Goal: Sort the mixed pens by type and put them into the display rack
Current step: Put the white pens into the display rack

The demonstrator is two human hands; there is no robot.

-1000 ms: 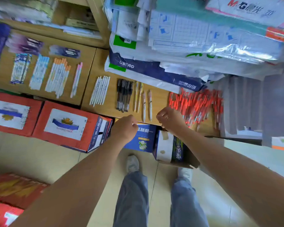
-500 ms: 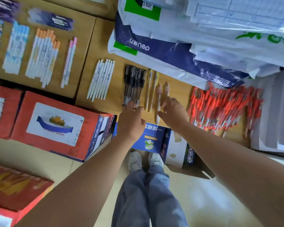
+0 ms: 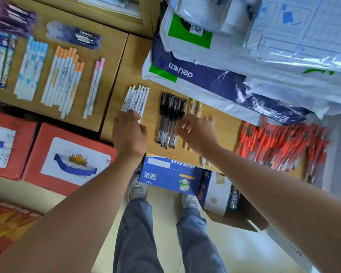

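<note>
A row of white pens (image 3: 136, 98) lies on the wooden shelf top (image 3: 222, 131). My left hand (image 3: 129, 133) rests its fingertips on their near ends. To the right lies a bunch of black gel pens (image 3: 168, 117), then yellow pens (image 3: 195, 106) and pale pens (image 3: 210, 120). My right hand (image 3: 196, 131) hovers over the yellow pens, fingers loosely curled at the black bunch's right edge; I see nothing held in it. A heap of red pens (image 3: 283, 142) spreads at the far right.
The left shelf panel (image 3: 110, 62) carries blue pens (image 3: 31, 67), orange-capped pens (image 3: 64, 75), pink pens (image 3: 94, 85) and packaged pens (image 3: 75, 36). Plastic-wrapped paper packs (image 3: 215, 79) pile behind. Red cartons (image 3: 71, 160) and a blue box (image 3: 173, 178) stand on the floor below.
Both hands moved left along the shelf: the left from the black pens to the white pens, the right from the pale pens to beside the black ones. The camera leaned closer.
</note>
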